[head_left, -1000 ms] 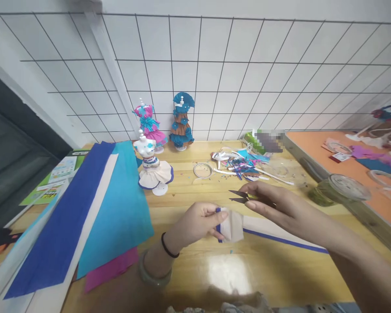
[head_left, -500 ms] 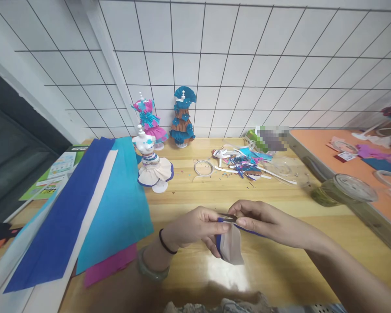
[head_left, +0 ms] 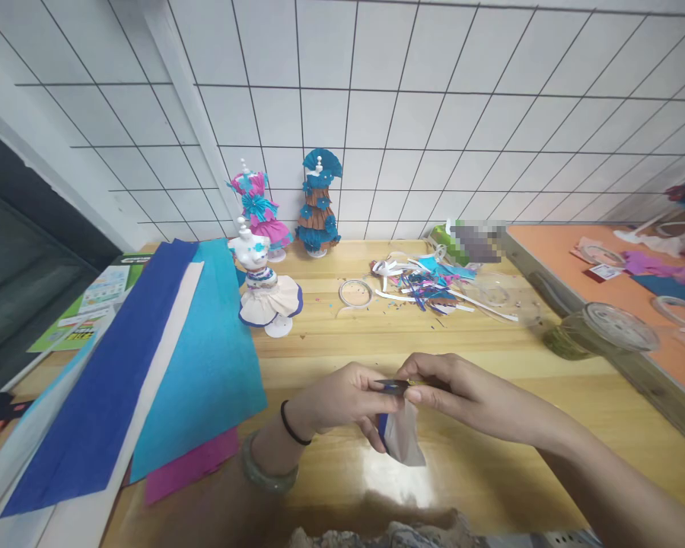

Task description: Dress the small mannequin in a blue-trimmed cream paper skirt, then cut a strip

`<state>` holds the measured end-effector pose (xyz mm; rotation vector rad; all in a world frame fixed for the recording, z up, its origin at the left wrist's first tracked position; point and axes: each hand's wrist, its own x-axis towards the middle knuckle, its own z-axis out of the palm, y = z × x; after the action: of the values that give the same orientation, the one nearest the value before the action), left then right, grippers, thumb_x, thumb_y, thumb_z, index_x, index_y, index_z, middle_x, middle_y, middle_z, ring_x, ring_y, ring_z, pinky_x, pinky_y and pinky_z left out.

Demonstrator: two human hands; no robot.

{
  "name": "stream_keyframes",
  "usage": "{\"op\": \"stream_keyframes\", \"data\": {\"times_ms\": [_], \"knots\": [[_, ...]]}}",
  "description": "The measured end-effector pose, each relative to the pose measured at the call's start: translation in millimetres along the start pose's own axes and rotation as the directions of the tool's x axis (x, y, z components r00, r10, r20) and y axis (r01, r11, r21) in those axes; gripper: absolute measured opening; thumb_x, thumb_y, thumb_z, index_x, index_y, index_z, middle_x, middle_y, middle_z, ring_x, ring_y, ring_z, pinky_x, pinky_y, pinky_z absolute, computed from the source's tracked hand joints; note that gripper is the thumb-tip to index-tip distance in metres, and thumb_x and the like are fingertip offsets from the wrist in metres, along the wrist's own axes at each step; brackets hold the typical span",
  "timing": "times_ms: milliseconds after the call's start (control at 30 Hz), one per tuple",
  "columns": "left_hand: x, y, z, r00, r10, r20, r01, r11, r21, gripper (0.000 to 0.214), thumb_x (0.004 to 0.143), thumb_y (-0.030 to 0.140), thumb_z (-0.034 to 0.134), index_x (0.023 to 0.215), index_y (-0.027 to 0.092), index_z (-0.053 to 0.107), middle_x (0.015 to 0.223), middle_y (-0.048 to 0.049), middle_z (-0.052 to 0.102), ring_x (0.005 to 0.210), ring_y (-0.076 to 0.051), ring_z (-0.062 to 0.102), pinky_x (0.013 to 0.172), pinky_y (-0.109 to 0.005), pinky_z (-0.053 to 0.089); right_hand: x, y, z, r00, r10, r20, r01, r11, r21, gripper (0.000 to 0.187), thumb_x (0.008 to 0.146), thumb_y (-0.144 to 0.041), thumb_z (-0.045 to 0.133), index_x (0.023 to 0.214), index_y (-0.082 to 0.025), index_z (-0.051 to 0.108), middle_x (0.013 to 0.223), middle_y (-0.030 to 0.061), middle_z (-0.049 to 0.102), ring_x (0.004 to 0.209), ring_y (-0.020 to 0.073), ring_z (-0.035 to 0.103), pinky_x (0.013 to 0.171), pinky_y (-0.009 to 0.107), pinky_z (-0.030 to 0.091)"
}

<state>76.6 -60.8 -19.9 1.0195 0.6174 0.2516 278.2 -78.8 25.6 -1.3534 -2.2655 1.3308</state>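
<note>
A white tiled wall [head_left: 434, 114] with dark grid lines fills the upper frame. A dark panel [head_left: 23, 251] sits far left. A glossy wooden table [head_left: 331, 342] spans the lower frame, with an orange tabletop [head_left: 548, 251] at right.

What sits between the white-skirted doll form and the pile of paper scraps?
In the head view, a clear ring lies flat on the table between the white-skirted doll form and the scrap pile.
</note>
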Motion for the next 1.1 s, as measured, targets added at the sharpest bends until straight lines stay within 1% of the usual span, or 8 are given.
{"op": "stream_keyframes", "data": {"times_ms": [333, 567, 667, 733, 800, 900, 1000, 1100], "knots": [[1, -3, -0.4, 1.0, 0.0, 0.012, 0.0, 1.0, 0.017, 0.05, 0.063, 0.057, 0.069, 0.083, 0.012, 0.069, 0.075, -0.0084, 0.067, 0.058, -0.015, 0.063, 0.05, -0.024, 0.051, 4, 6, 3, 1.0, -0.012, -0.027, 0.012, 1.0, 0.008, 0.034, 0.092, -0.046, 0.042, 0.086, -0.017, 0.059, 0.076, 0.0022, 0.06, 0.069, 0.0135, 0.053, 0.063, 0.024, 0.04], [-1, 1, -1.3, 1.0, 0.004, 0.014, -0.004, 1.0, 0.006, 0.051, 0.063, 0.058, 0.069, 0.081, 0.01, 0.07, 0.074, -0.0108, 0.068, 0.059, -0.016, 0.064, 0.047, -0.022, 0.05, 8, 11, 7, 0.999, -0.004, -0.038, 0.014, 0.964, 0.267, 0.033, 0.089, -0.048, 0.047, 0.094, -0.017, 0.058, 0.085, 0.0025, 0.059, 0.078, 0.014, 0.053, 0.071, 0.025, 0.041], [-2, -2, -3.2, 0.999, -0.003, 0.044, 0.003, 1.0, -0.003, 0.045, 0.066, 0.055, 0.068, 0.073, 0.01, 0.068, 0.074, -0.0107, 0.068, 0.059, -0.015, 0.063, 0.044, -0.019, 0.047, 9, 20, 7, 0.998, 0.024, -0.059, 0.003, 0.91, 0.415, 0.035, 0.089, -0.049, 0.047, 0.098, -0.017, 0.056, 0.073, -0.0011, 0.051, 0.062, 0.0094, 0.045, 0.058, 0.022, 0.036], [-2, -6, -4.3, 0.999, -0.001, 0.035, 0.002, 1.0, -0.024, 0.043, 0.068, 0.053, 0.068, 0.07, 0.01, 0.066, 0.075, -0.0107, 0.068, 0.056, -0.013, 0.062, 0.043, -0.017, 0.046, 11, 31, 4, 0.988, 0.079, -0.135, -0.008, 0.889, 0.458, 0.038, 0.089, -0.051, 0.045, 0.1, -0.017, 0.055, 0.063, -0.0046, 0.042, 0.05, 0.0071, 0.034, 0.048, 0.021, 0.029], [-2, -9, -5.2, 1.0, 0.021, -0.017, -0.022, 0.998, -0.066, 0.042, 0.069, 0.051, 0.068, 0.072, 0.009, 0.066, 0.075, -0.0106, 0.067, 0.056, -0.012, 0.061, 0.043, -0.017, 0.047, 13, 51, -2, 0.954, 0.147, -0.263, -0.031, 0.917, 0.398, 0.041, 0.089, -0.054, 0.043, 0.101, -0.016, 0.055, 0.062, -0.0041, 0.043, 0.049, 0.0076, 0.034, 0.047, 0.022, 0.029], [-1, -13, -6.8, 0.971, 0.105, -0.213, -0.146, 0.972, -0.186, 0.043, 0.068, 0.05, 0.069, 0.078, 0.009, 0.066, 0.073, -0.01, 0.066, 0.059, -0.014, 0.063, 0.044, -0.018, 0.049, 14, 94, -12, 0.881, 0.196, -0.43, -0.171, 0.981, 0.097, 0.04, 0.087, -0.055, 0.044, 0.097, -0.018, 0.057, 0.079, 0.0044, 0.059, 0.067, 0.015, 0.053, 0.062, 0.027, 0.042], [0, -15, -10.1, 0.879, 0.179, -0.443, -0.338, 0.888, -0.311, 0.037, 0.069, 0.044, 0.071, 0.082, 0.009, 0.065, 0.07, -0.007, 0.064, 0.06, -0.012, 0.061, 0.045, -0.017, 0.05, 13, 145, -15, 0.802, 0.287, -0.524, -0.446, 0.871, -0.206, 0.042, 0.084, -0.053, 0.044, 0.104, -0.019, 0.058, 0.088, 0.0103, 0.068, 0.076, 0.0239, 0.063, 0.065, 0.032, 0.046], [1, -18, -14.8, 0.773, 0.198, -0.603, -0.497, 0.78, -0.381, 0.029, 0.068, 0.035, 0.074, 0.081, 0.012, 0.063, 0.067, -0.0016, 0.06, 0.057, -0.009, 0.055, 0.046, -0.017, 0.051, 11, 181, -12, 0.775, 0.244, -0.583, -0.506, 0.793, -0.34, 0.044, 0.085, -0.046, 0.042, 0.114, -0.017, 0.056, 0.094, 0.0135, 0.069, 0.081, 0.0279, 0.065, 0.067, 0.035, 0.048]]}}
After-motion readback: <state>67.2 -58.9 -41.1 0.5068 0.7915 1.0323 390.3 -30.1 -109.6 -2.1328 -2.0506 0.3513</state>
